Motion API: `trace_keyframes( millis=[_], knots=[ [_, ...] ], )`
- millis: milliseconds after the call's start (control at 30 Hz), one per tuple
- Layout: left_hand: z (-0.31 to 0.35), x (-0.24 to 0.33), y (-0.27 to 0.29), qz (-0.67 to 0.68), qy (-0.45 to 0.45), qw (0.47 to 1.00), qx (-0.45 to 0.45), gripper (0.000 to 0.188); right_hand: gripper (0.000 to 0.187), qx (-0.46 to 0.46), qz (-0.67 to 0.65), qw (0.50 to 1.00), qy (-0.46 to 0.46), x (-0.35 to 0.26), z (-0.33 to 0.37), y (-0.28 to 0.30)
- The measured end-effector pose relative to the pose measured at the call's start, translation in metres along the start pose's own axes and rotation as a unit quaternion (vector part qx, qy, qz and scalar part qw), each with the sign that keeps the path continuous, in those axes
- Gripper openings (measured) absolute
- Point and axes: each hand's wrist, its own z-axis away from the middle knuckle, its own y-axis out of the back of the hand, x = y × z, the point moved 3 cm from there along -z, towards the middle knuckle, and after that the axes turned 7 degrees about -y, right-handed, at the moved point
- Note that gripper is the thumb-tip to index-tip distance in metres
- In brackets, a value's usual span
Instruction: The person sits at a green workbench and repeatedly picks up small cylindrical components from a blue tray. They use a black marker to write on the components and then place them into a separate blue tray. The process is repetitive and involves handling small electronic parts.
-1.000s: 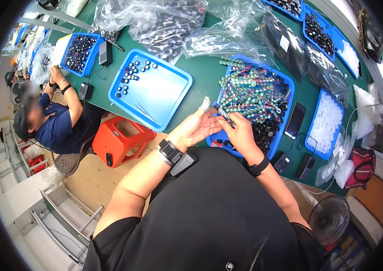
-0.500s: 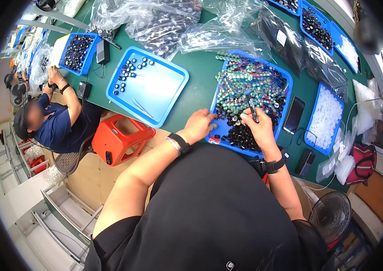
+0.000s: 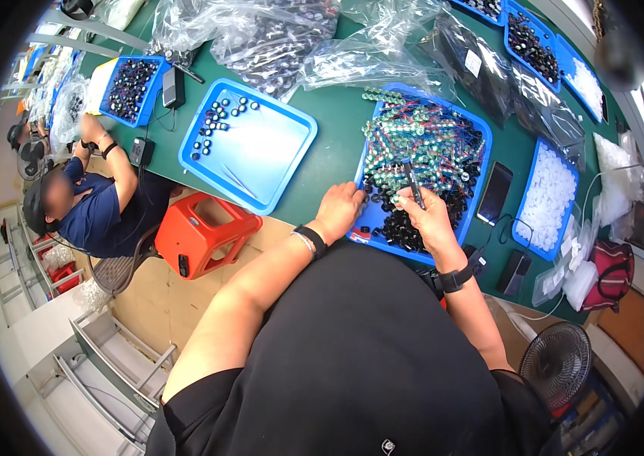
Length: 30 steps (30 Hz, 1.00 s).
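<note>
My right hand point(image 3: 430, 218) is closed around a black pen-shaped tool point(image 3: 415, 185), which stands tilted over the big blue tray point(image 3: 481, 157). A small greenish piece point(image 3: 395, 199) shows at its fingertips. Under the tool lie many small green round parts with red and black wires point(image 3: 428, 137), and nearer me a heap of small black round caps point(image 3: 405, 230). My left hand point(image 3: 339, 209) rests at the tray's left edge, its fingers curled together beside the black caps. What those fingers hold, if anything, is hidden.
A second blue tray point(image 3: 284, 163) to the left has several black round pieces and tweezers point(image 3: 240, 181). On the right lie a phone point(image 3: 495, 191) and a tray of white pieces point(image 3: 546, 199). Plastic bags point(image 3: 375, 64) cover the far side. A co-worker point(image 3: 101, 182) sits left, beyond a red stool point(image 3: 204, 235).
My right hand has shifted slightly left and toward me, with the tool tilting more. My left hand has moved a little, its fingers drawing in at the tray's edge.
</note>
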Motion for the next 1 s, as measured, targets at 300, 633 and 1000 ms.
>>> trace_keyframes(
  millis=[300,633,1000],
  knots=[
    [-0.001,-0.003,-0.008,-0.038,-0.076,0.996,-0.020,0.019,0.015,-0.021,-0.007,1.000,-0.011,0.005,-0.002,-0.002],
    [0.003,0.002,0.002,-0.020,-0.088,0.996,0.020,0.018,0.018,-0.031,-0.040,0.999,-0.021,0.010,-0.006,-0.001],
    [-0.003,-0.001,0.003,-0.026,-0.027,0.999,0.004,0.021,0.017,-0.020,-0.048,0.998,-0.027,0.011,-0.005,0.002]
  ],
)
